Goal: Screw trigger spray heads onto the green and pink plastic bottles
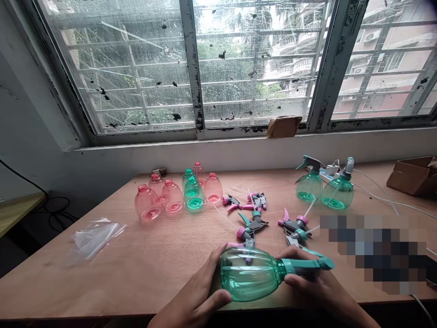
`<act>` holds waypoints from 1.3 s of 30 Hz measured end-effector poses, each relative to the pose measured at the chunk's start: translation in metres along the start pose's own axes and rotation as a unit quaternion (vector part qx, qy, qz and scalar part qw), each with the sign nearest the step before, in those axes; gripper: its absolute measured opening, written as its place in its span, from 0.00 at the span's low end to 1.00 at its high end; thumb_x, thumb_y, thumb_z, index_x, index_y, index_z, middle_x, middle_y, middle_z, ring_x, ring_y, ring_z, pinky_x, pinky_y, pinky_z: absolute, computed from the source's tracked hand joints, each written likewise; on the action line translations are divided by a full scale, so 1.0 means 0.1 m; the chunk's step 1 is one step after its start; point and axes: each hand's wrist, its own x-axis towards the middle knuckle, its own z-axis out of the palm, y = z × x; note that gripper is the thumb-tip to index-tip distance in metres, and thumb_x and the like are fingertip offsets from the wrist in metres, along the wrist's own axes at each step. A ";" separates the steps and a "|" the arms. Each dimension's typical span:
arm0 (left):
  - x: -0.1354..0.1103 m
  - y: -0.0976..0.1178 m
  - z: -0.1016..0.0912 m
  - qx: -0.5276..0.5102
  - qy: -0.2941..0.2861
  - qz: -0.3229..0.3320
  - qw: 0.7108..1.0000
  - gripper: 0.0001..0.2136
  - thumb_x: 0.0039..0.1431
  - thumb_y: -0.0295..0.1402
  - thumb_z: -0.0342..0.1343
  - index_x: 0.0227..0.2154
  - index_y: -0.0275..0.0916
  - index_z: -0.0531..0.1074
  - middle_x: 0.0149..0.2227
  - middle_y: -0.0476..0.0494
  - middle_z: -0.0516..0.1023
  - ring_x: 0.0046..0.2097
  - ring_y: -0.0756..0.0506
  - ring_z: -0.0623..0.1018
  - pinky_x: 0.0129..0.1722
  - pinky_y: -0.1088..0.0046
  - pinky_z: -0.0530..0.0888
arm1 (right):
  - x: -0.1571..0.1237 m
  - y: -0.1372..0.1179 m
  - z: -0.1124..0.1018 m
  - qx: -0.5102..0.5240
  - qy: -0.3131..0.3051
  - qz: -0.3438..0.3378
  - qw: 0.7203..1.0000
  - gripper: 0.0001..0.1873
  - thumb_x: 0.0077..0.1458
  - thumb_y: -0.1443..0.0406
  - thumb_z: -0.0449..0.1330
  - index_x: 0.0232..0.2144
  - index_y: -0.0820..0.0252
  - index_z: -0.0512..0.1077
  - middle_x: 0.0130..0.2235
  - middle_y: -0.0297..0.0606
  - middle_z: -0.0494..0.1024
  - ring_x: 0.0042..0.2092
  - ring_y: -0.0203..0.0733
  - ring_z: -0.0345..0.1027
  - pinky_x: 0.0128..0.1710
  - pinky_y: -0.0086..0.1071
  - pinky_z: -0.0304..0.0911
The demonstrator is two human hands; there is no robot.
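A green see-through spray bottle (pixel 251 275) lies on its side in the air near the table's front edge, its spray head pointing right. My left hand (pixel 201 291) grips the bottle's base, thumb below and fingers behind. My right hand (pixel 314 284) is closed round the teal collar and spray head (pixel 303 264) at the neck. Just behind the bottle lie several loose spray heads with pink or teal collars, among them a teal one (pixel 255 222) and a pink one (pixel 297 224). The fingers behind the bottle are partly hidden.
Several pink bottles (pixel 172 198) and green bottles (pixel 194 195) without heads stand at back left. Two green bottles with heads (pixel 337 191) stand at back right by a power strip (pixel 329 175). Clear plastic bags (pixel 97 239) lie left; a cardboard box (pixel 413 175) sits far right.
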 end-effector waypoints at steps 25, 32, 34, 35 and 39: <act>0.03 0.00 0.04 -0.047 0.065 0.063 0.995 0.41 0.64 0.60 0.57 0.74 0.52 0.51 0.75 0.39 0.57 0.74 0.30 0.58 0.73 0.48 0.57 | -0.01 0.07 0.05 0.032 0.037 0.054 0.997 0.19 0.49 0.49 0.72 0.34 0.56 0.81 0.23 0.33 0.76 0.32 0.52 0.74 0.37 0.39 0.70; 0.01 0.01 0.03 -0.060 0.036 0.004 0.998 0.36 0.69 0.54 0.57 0.73 0.53 0.52 0.75 0.43 0.58 0.75 0.31 0.57 0.74 0.49 0.54 | 0.00 0.03 0.02 0.022 -0.035 0.016 0.999 0.17 0.49 0.50 0.73 0.29 0.57 0.81 0.29 0.36 0.79 0.31 0.46 0.68 0.33 0.35 0.62; 0.01 -0.05 0.05 -0.083 0.035 0.013 0.996 0.42 0.65 0.50 0.65 0.74 0.55 0.48 0.75 0.43 0.58 0.74 0.31 0.60 0.73 0.50 0.57 | 0.00 0.05 0.03 0.039 -0.035 0.039 0.998 0.18 0.50 0.49 0.73 0.30 0.57 0.80 0.26 0.35 0.79 0.28 0.44 0.65 0.29 0.34 0.59; 0.02 -0.09 0.07 -0.096 0.035 0.020 0.995 0.45 0.62 0.47 0.68 0.74 0.56 0.45 0.75 0.42 0.57 0.73 0.31 0.62 0.73 0.50 0.60 | 0.00 0.06 0.03 0.043 -0.032 0.054 0.997 0.20 0.50 0.48 0.72 0.29 0.58 0.80 0.25 0.36 0.79 0.27 0.42 0.64 0.27 0.34 0.57; 0.05 -0.21 0.11 -0.066 0.042 0.031 0.996 0.53 0.58 0.38 0.73 0.74 0.59 0.39 0.76 0.38 0.53 0.73 0.30 0.62 0.72 0.48 0.58 | -0.01 0.08 0.05 0.013 -0.032 0.073 0.997 0.27 0.52 0.42 0.69 0.21 0.59 0.78 0.23 0.37 0.76 0.25 0.40 0.59 0.23 0.33 0.51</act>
